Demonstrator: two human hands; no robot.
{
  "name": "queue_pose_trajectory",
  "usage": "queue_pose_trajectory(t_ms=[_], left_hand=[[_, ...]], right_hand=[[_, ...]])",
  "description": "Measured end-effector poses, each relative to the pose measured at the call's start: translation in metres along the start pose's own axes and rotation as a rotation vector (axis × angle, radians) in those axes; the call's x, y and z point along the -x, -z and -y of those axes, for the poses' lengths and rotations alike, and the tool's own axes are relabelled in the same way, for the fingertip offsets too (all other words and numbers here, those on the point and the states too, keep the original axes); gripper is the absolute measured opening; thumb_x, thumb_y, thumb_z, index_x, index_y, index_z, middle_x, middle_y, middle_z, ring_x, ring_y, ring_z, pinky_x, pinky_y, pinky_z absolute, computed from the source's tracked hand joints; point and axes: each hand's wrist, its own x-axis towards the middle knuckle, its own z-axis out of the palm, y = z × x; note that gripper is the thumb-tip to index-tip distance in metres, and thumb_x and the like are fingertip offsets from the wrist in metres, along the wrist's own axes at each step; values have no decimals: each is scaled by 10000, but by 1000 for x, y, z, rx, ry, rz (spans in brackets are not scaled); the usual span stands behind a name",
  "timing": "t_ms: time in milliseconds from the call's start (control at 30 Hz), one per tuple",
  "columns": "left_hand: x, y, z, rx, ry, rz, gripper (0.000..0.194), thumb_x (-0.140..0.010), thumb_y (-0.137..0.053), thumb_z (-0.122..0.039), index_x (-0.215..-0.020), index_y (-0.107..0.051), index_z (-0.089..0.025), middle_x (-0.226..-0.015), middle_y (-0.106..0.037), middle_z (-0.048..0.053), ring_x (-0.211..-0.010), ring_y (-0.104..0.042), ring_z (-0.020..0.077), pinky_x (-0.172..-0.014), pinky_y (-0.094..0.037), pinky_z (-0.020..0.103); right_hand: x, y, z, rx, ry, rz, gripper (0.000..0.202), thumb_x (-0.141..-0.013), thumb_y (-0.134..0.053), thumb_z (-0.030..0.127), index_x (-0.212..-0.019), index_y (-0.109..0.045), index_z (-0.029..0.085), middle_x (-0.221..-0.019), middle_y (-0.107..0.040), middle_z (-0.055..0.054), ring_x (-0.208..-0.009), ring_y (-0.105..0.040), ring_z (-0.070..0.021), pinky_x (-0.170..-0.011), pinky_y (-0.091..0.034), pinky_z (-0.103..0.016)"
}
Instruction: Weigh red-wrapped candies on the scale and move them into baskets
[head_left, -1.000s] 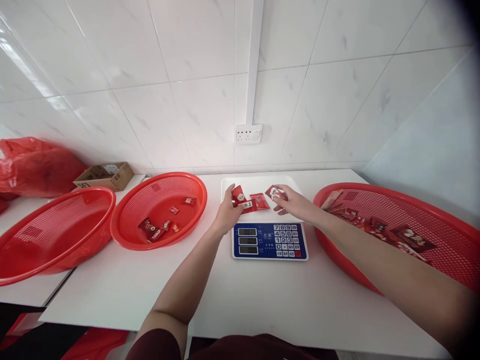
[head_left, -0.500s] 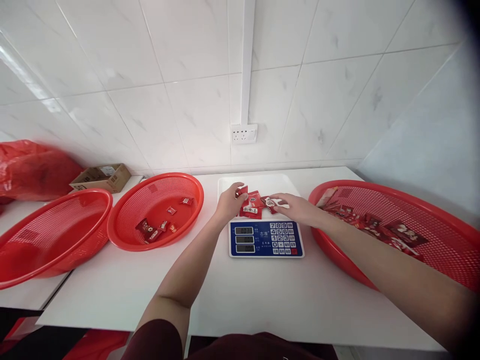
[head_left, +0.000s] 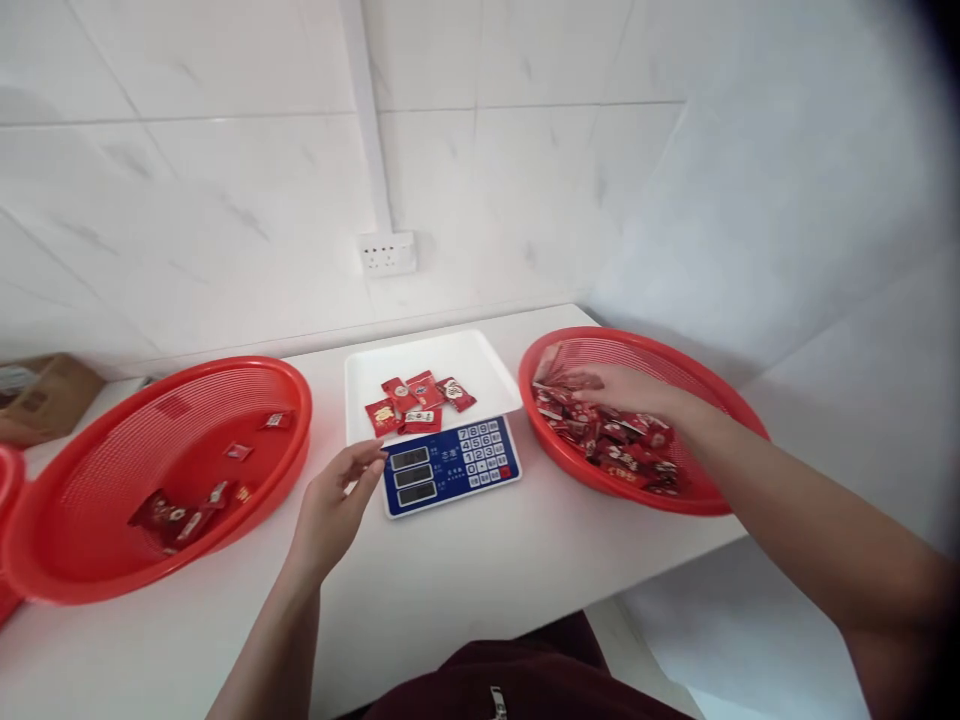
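Note:
A white scale tray (head_left: 480, 360) holds several red wrapped packets (head_left: 424, 390) near its front edge. Below it is the scale's blue keypad panel (head_left: 448, 462) with three small displays. My left hand (head_left: 341, 495) hovers at the panel's left end, fingers curved and a gap between thumb and forefinger, with nothing in it. Over on the right, my right hand (head_left: 611, 388) reaches into a red basket (head_left: 720, 400), fingers stretched over a pile of red packets (head_left: 630, 440); it holds nothing that I can make out.
Left of the scale stands another red basket (head_left: 82, 450) with several packets at its bottom. Part of a third red basket shows at the far left edge, below a cardboard box (head_left: 52, 400). A white socket (head_left: 388, 254) is on the tiled wall behind.
The view has turned right. My right hand has left the packets on the tray and moved into the right basket. My left hand has let go and drawn back toward the panel.

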Motion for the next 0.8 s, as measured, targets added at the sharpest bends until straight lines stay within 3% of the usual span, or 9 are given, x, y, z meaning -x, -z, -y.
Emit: queue_pose_trajectory(t_ms=[100, 233, 333, 467, 567, 667, 800], left_hand=[[15, -6, 4, 11, 50, 90, 381, -817, -535, -464, -1083, -586, -196, -983, -681, 77, -933, -637, 211, -804, -521, 338], [21, -17, 2, -38, 58, 105, 376, -806, -536, -476, -1057, -602, -204, -937, -691, 70, -893, -651, 214, -741, -536, 313], [21, -22, -2, -50, 52, 120, 362, -807, -534, -468, -1048, -613, -210, -919, -696, 64, -866, -659, 207, -716, -539, 296], [24, -24, -4, -45, 42, 130, 344, -813, -531, -450, -1045, -620, -212, -917, -698, 63, -846, -664, 200, -693, -540, 284], [27, -22, -2, -52, 45, 120, 330, -815, -532, -442, -1032, -623, -212, -911, -700, 60, -842, -665, 198, -705, -540, 287], [29, -21, -1, -57, 56, 111, 320, -818, -529, -439, -1020, -628, -211, -907, -703, 60, -839, -668, 199, -694, -544, 286], [29, -24, -4, -39, 27, 107, 276, -830, -523, -394, -1005, -631, -210, -887, -708, 50, -816, -669, 185, -727, -544, 298]], right_hand=[[3, -4, -28, 282, -16, 145, 549, -752, -636, 358, -1275, -542, 218, -1349, -527, -88, -1209, -487, -333, -984, -398, -425], [-4, -23, -42, 343, -18, 86, 621, -789, -592, 326, -1376, -414, 225, -1409, -451, -102, -1246, -443, -331, -988, -375, -411], [-11, -34, -39, 375, -14, 46, 573, -805, -567, 275, -1359, -424, 238, -1426, -415, -116, -1214, -470, -323, -934, -403, -400], [-17, -30, -29, 403, -63, 8, 259, -844, -497, 239, -1062, -623, 178, -1120, -636, -153, -981, -607, -314, -780, -454, -382], [-14, -15, -16, 381, -98, -31, 215, -880, -437, 281, -865, -617, 164, -879, -682, -124, -823, -636, -279, -683, -461, -348], [-4, 0, 5, 286, -77, -61, 295, -918, -354, 367, -870, -580, 184, -881, -682, -80, -779, -644, -226, -629, -471, -300], [12, 0, 44, -63, 19, -62, 278, -909, -366, 394, -926, -577, 215, -919, -684, -39, -786, -651, -189, -629, -483, -270]])
